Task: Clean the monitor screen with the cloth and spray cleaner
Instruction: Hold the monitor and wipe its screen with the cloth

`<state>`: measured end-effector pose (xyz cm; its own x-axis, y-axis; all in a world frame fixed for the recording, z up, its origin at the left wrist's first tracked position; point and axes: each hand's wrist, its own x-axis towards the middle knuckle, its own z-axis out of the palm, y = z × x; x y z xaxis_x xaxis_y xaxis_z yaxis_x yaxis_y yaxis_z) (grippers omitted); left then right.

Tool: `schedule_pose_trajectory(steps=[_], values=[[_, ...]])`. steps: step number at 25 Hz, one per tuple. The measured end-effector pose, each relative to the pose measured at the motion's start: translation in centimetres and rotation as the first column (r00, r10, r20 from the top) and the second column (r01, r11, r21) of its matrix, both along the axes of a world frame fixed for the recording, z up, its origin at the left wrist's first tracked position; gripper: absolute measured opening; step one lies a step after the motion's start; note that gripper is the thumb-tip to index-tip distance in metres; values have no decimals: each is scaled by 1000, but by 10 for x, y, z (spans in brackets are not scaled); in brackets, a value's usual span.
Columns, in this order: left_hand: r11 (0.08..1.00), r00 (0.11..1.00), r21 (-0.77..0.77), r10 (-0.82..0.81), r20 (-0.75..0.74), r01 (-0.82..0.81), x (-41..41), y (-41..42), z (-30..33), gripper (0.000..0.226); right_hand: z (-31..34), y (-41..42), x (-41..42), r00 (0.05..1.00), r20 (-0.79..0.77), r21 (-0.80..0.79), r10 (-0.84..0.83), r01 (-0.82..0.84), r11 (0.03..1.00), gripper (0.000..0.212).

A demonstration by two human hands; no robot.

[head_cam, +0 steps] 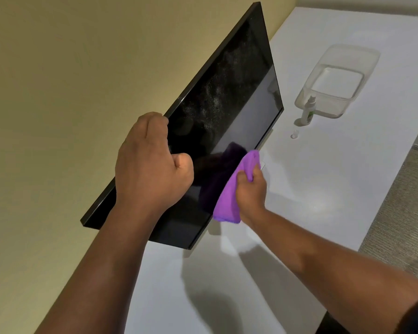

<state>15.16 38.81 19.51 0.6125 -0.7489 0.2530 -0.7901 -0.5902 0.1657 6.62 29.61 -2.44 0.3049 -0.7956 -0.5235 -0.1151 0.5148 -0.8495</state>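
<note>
Monitor (217, 121) edge was gripped by left hand (152, 162) — right hand (250, 191) fingers (243, 175) bunched the purple cloth (229, 191) against glass (spray bottle (308, 109) label unreadable).

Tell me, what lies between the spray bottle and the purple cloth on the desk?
In the head view, a small clear cap lies between the spray bottle and the cloth; otherwise only bare white desk.

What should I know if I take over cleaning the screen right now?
Left hand grips the monitor's top edge, steadying it.
Right hand holds the purple cloth against the lower screen.
Spray bottle stands on the desk, cap off beside it, by a clear tub.
Done: screen sprayed; droplets show.
Left: wipe the speckled upper area, then recap.
</note>
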Motion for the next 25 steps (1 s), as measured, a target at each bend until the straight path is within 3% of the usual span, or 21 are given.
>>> schedule_pose_trajectory(steps=[3,6,9,12,15,19,23,25], values=[[1000,999,0,4,-45,-4,2,-4,-2,51,30,-17,20,999,43,-159,-11,18,987,37],[997,994,-57,49,-102,-55,3,-5,-1,55,31,24,15,989,81,-329,127,-94,940,48],[992,984,-81,81,-159,-95,4,-5,0,59,0,36,-16,964,-58,-269,258,-264,926,56],[992,983,-77,87,-160,-100,3,-4,-2,58,-9,-10,-9,981,-106,-94,163,-174,980,52],[991,984,-82,96,-152,-110,3,-6,-3,58,31,-14,18,989,43,-246,139,-125,961,66],[992,985,-63,96,-143,-106,1,-5,-1,58,14,35,-5,924,39,-485,380,-315,816,61],[992,985,-59,101,-139,-110,2,-5,-3,58,2,-8,-5,941,-199,-377,276,-333,864,67],[991,985,-65,107,-133,-116,2,-6,-4,59,17,-15,10,961,-156,-418,227,-272,867,69]])
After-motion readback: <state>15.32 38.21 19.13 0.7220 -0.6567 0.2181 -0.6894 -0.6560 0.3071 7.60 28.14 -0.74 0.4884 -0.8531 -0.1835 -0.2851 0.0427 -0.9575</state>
